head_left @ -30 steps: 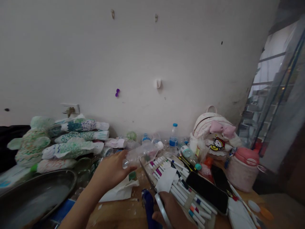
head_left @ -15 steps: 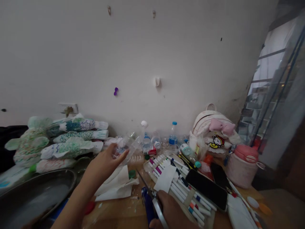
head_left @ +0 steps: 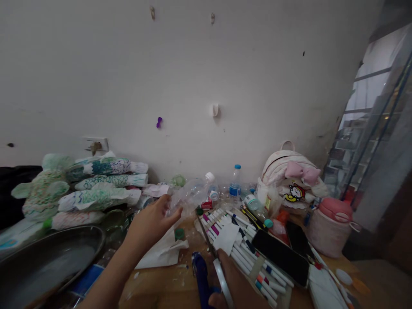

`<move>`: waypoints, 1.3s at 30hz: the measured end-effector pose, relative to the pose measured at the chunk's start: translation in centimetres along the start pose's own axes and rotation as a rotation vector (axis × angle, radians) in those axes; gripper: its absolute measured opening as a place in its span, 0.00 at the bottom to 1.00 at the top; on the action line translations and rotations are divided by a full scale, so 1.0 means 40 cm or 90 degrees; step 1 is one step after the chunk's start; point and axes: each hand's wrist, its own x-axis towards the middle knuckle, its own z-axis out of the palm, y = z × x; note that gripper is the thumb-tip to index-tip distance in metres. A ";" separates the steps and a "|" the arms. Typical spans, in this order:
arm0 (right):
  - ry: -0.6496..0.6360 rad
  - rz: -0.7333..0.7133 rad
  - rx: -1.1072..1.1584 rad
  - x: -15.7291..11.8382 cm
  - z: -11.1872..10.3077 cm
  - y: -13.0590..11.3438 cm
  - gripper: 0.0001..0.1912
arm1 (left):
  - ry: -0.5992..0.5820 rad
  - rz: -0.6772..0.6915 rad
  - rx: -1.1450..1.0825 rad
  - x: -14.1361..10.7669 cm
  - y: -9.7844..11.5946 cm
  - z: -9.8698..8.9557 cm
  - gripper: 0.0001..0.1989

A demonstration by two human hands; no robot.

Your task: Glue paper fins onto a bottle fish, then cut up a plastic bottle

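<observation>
My left hand [head_left: 157,219] grips a clear plastic bottle [head_left: 192,192] with a white cap, its fingers wrapped round the lower end. The capped end tilts up and to the right. My right hand [head_left: 233,283] holds scissors [head_left: 222,274] with one blue handle, blades pointing up and left, near the front of the table. White paper [head_left: 162,253] lies beneath my left hand, with a green cap [head_left: 179,234] beside it. Many white-barrelled markers [head_left: 244,257] lie just right of the scissors, with a piece of white paper on top.
A metal basin [head_left: 96,240] stands at the left, below coloured paper-wrapped shapes [head_left: 106,182]. Two phones [head_left: 280,256] lie to the right, near a pink container [head_left: 331,227] and a white backpack [head_left: 289,171]. A blue-capped bottle [head_left: 235,182] stands by the wall.
The bottle in my left hand has turned, its white cap now farther right and lower. My left hand has shifted slightly right. The scissors' blades look closer together, and the view has shifted a little.
</observation>
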 end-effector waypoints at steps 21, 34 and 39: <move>0.077 0.022 0.060 0.035 0.027 0.050 0.33 | 0.089 0.102 0.057 -0.007 0.020 0.055 0.18; 0.084 0.027 0.049 0.034 0.022 0.034 0.28 | 0.070 0.143 0.184 -0.012 0.031 0.093 0.19; 0.062 0.042 0.056 0.032 -0.001 -0.002 0.28 | 0.079 0.098 0.128 -0.011 0.024 0.074 0.19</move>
